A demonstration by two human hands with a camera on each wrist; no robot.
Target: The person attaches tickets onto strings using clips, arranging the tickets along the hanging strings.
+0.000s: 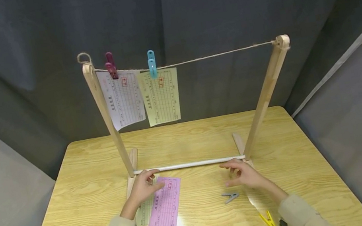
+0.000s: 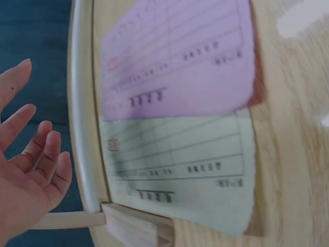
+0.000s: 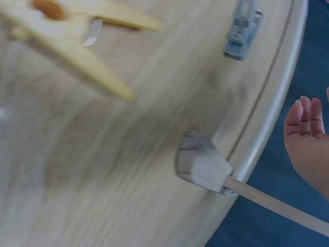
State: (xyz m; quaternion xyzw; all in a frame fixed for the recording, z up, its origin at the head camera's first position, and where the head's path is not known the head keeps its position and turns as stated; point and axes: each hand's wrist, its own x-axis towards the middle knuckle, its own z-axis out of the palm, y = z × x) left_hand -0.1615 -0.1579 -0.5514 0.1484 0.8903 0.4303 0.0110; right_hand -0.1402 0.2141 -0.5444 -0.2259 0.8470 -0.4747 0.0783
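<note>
Left hand [image 1: 145, 187]: raised above the table [image 1: 106, 223] beside the left end of the rod [image 1: 190, 164]; fingers relaxed, slightly bent and parted, grasp free.

Right hand [image 1: 244, 176]: raised near the rod's right end; fingers loosely curved, thumb apart from them, grasp likewise free.

Purple slip [image 1: 166, 208]: flat on the table, partly below the left hand, lying at a slant. It bears a printed grid and a red stamp. Its edge overlaps the green slip [image 1: 143, 217], which lies to its left and is partly covered by the hand and forearm in the head view; the left wrist view shows a grid and red stamp on it also.

Gray clip [image 1: 234, 195]: on its side on the table, just below the right hand as seen from the head. Yellow clip [image 1: 272, 225]: on the table nearer the person, beside the right sleeve [image 1: 300, 213].

Twine [image 1: 214, 56]: strung between the left post [image 1: 110, 121] and the right post [image 1: 266, 94], sagging slightly. Near the left post, a dark red clip [image 1: 111, 65] holds a white slip [image 1: 124, 98]; next to it, a blue clip [image 1: 152, 63] holds a yellow slip [image 1: 162, 100]. Both slips hang below the twine.

Dark curtain [image 1: 221, 9]: behind the table.
</note>
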